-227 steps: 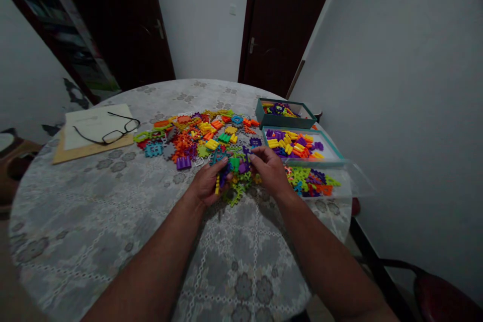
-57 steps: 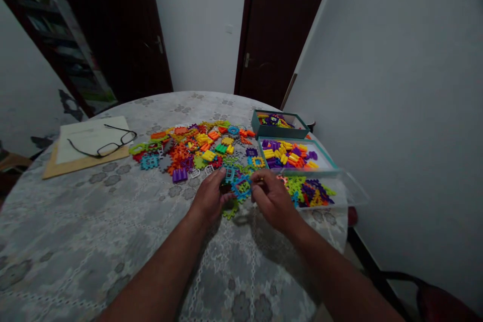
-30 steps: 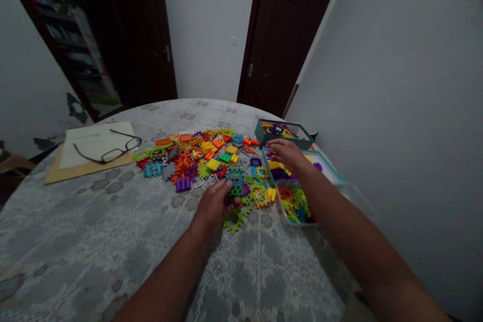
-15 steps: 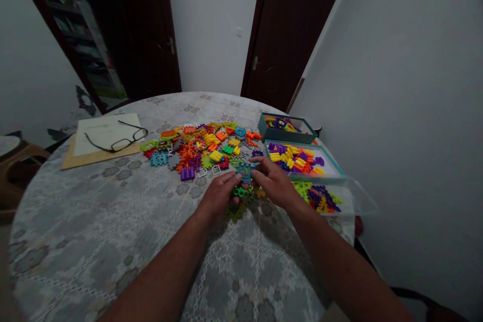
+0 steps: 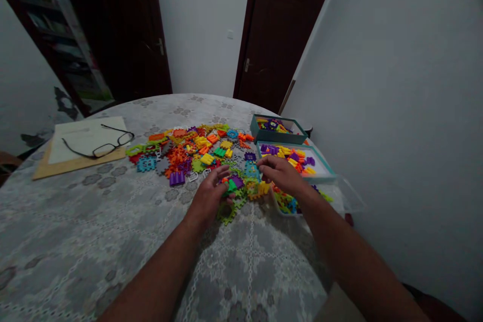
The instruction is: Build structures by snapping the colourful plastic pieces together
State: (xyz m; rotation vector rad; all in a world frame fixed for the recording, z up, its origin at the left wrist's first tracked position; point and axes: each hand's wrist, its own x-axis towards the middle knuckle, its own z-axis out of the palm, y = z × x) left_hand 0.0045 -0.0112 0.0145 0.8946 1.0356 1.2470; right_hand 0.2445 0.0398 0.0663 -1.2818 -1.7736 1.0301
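Note:
Toothed plastic building pieces, joined or lying close together, are between my two hands. My left hand point(image 5: 210, 194) curves around their left side, its thumb against a green connector piece point(image 5: 231, 186) beside a purple one. A blue square building piece point(image 5: 251, 170) sits at the far side of this group, with a yellow piece point(image 5: 263, 189) to its right and a lime green toothed piece point(image 5: 226, 214) at the near end. My right hand point(image 5: 279, 173) has its fingers bent together, tips just right of the blue piece. Whatever they pinch is hidden.
A mixed pile of building pieces point(image 5: 184, 153) spreads beyond my left hand. To the right stand a dark green box point(image 5: 279, 136), a white tray with teal rim point(image 5: 324, 163) and a clear container point(image 5: 298, 214), all with pieces. Glasses point(image 5: 105, 149) rest on papers at left.
My hands have moved apart; the right fingers have come away from the blue square piece, which now shows more fully. The whole view has shifted slightly to the right.

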